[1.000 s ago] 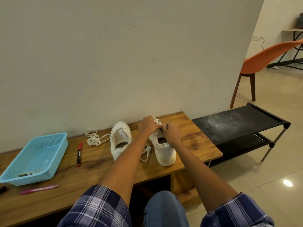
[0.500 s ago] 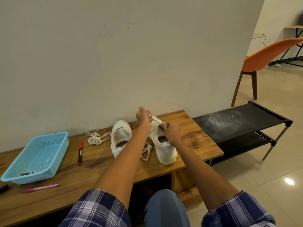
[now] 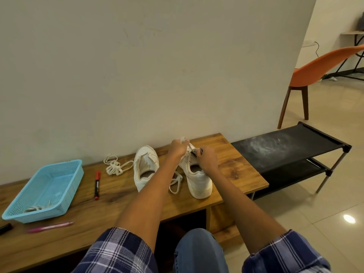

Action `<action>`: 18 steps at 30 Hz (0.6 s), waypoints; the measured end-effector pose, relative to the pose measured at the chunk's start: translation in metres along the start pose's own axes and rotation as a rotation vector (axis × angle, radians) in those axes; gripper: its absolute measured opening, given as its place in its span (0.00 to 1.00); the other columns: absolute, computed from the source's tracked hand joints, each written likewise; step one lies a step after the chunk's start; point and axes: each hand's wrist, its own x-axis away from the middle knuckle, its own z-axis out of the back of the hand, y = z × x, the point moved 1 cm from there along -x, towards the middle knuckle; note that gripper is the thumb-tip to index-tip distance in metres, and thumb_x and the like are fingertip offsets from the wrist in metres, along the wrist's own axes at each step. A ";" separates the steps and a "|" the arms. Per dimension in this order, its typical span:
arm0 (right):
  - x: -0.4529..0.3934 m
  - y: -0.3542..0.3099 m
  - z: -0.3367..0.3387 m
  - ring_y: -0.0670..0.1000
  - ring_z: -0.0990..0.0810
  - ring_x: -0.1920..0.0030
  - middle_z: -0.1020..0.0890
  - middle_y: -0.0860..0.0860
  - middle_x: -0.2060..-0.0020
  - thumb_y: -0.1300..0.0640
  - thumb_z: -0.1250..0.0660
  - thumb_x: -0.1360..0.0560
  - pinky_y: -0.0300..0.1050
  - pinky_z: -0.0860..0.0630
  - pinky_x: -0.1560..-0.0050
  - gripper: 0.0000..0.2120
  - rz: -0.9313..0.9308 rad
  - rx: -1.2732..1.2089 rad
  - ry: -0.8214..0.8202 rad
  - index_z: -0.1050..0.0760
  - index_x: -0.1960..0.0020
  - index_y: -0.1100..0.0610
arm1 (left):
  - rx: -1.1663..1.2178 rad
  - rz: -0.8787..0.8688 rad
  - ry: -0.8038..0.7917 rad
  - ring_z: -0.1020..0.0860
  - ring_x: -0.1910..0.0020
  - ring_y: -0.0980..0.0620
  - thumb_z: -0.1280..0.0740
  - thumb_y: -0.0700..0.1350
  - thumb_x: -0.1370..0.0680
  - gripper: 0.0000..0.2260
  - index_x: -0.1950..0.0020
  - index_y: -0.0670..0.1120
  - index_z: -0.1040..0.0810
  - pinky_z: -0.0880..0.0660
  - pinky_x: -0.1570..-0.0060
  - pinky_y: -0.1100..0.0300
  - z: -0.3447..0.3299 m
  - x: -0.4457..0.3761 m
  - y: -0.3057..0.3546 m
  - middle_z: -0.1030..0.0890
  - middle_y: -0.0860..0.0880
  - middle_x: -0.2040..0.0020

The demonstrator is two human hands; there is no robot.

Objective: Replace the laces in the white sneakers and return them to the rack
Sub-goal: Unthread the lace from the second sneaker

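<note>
Fingers of the left hand (image 3: 178, 147) were curled round the end of a white lace (image 3: 188, 145) and held it up just above the right sneaker (image 3: 197, 178). The right hand (image 3: 206, 159) sat on top of that same sneaker, near its tongue, with its fingers bent and pinching there; just what they pinched was too small to make out. A loose loop of the lace hung down the shoe's left side and lay on the wooden bench (image 3: 122, 196).

The left sneaker (image 3: 144, 166) stood just beside it, toe to the wall, with no hand on it. A bunched spare lace (image 3: 115, 166) lay on the bench next to that shoe. A red marker (image 3: 97, 184) lay further left. Past it sat a blue basket (image 3: 65, 196) with something pale and stringy in one corner. A pink pen (image 3: 50, 227) lay in front of the basket.

To the right of the bench stood the black shoe rack (image 3: 285, 148), its top shelf smudged with white dust. An orange chair (image 3: 323, 69) stood behind the rack on the tiled floor.
</note>
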 end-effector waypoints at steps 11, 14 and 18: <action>0.001 -0.002 0.002 0.50 0.34 0.67 0.35 0.48 0.72 0.58 0.44 0.20 0.39 0.44 0.73 0.16 -0.010 -0.008 0.005 0.36 0.68 0.56 | -0.665 0.127 0.011 0.27 0.36 0.42 0.36 0.43 0.22 0.23 0.29 0.39 0.39 0.28 0.42 0.53 0.009 0.005 -0.030 0.28 0.40 0.34; 0.002 -0.003 0.002 0.52 0.31 0.64 0.33 0.49 0.71 0.58 0.44 0.20 0.41 0.40 0.71 0.15 -0.007 -0.005 0.011 0.35 0.66 0.57 | -0.766 0.089 -0.039 0.27 0.37 0.43 0.36 0.46 0.22 0.23 0.30 0.38 0.36 0.28 0.44 0.55 0.000 0.009 -0.028 0.27 0.40 0.35; 0.005 -0.007 0.005 0.57 0.22 0.53 0.20 0.57 0.54 0.60 0.44 0.20 0.50 0.26 0.55 0.11 0.035 0.014 0.028 0.25 0.44 0.62 | -0.626 -0.172 0.215 0.23 0.45 0.44 0.41 0.41 0.21 0.11 0.43 0.38 0.24 0.28 0.56 0.56 -0.009 0.016 -0.007 0.21 0.41 0.44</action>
